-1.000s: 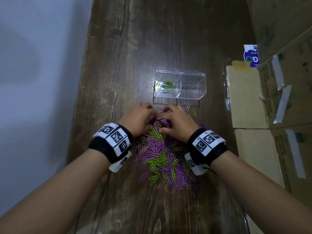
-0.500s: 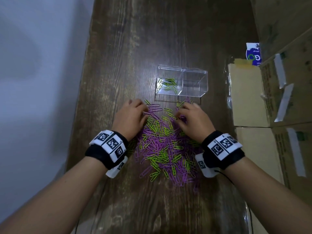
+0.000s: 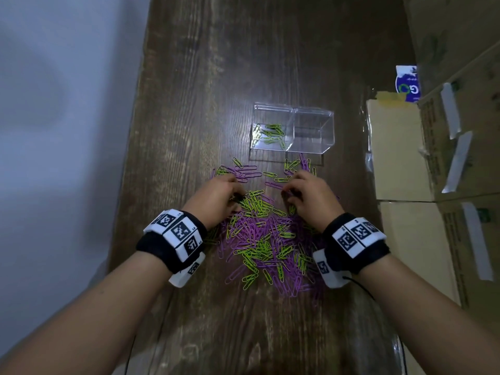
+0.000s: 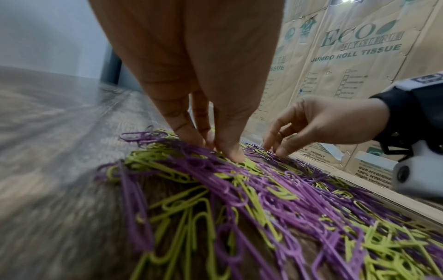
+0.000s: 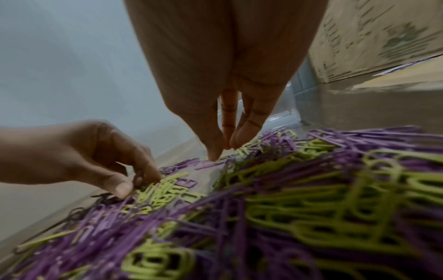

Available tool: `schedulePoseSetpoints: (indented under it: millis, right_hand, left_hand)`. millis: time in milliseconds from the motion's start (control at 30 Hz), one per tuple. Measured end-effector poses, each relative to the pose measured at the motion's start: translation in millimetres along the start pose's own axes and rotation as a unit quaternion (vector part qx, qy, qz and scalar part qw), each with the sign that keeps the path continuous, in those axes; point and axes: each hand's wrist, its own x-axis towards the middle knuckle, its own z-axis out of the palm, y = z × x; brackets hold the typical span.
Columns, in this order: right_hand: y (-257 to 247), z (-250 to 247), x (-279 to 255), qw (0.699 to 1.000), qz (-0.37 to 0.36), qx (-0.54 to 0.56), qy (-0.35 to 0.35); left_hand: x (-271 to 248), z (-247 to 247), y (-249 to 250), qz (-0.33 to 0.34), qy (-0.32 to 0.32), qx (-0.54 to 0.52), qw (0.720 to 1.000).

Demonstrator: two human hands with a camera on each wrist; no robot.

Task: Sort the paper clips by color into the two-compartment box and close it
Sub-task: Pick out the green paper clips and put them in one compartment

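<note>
A mixed pile of purple and green paper clips (image 3: pixel 265 239) lies on the dark wooden table (image 3: pixel 243 63). Just beyond it stands the clear two-compartment box (image 3: pixel 293 115) with its top open. Several green clips (image 3: pixel 269 133) lie in its left compartment, and the right compartment (image 3: pixel 313 131) holds nothing. My left hand (image 3: pixel 224 196) is at the pile's far left, thumb and fingertips (image 5: pixel 124 187) pinching at a cluster of green clips (image 5: pixel 163 189). My right hand (image 3: pixel 305 193) is at the far right, its thumb and fingertips (image 5: pixel 214 151) drawn together on a purple clip (image 5: pixel 206 164).
Taped cardboard cartons (image 3: pixel 400 147) line the table's right side, close to my right wrist. A blue and white pack (image 3: pixel 408 82) stands behind them. A pale wall (image 3: pixel 54 131) runs along the left edge. Loose clips (image 3: pixel 249 169) lie between the pile and the box.
Both hands have drawn apart from the middle of the pile, left going left and right going right, and the clips between them are spread wider.
</note>
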Motion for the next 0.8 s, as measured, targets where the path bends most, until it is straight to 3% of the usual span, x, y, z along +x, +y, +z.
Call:
schedulePoseSetpoints:
  millis: [100, 333, 533, 700, 800]
  right_hand:
    - [-11, -4, 0, 1.000, -0.010, 0.016, 0.025]
    - [-46, 21, 1, 0.999, 0.035, 0.002, -0.029]
    - [-49, 26, 2, 0.998, 0.044, 0.030, -0.029]
    - [-37, 23, -1, 0.996, 0.026, 0.074, -0.030]
    - [-27, 19, -2, 0.985, 0.069, 0.156, -0.024]
  left_hand:
    - [2, 1, 5, -0.001, 0.003, 0.028, 1.000]
    - [8, 8, 14, -0.028, 0.003, 0.047, 0.999]
    - [6, 12, 12, 0.010, 0.000, 0.066, 0.998]
    - [5, 10, 8, 0.032, 0.008, 0.002, 0.999]
    - [5, 9, 4, 0.011, 0.029, -0.080, 0.996]
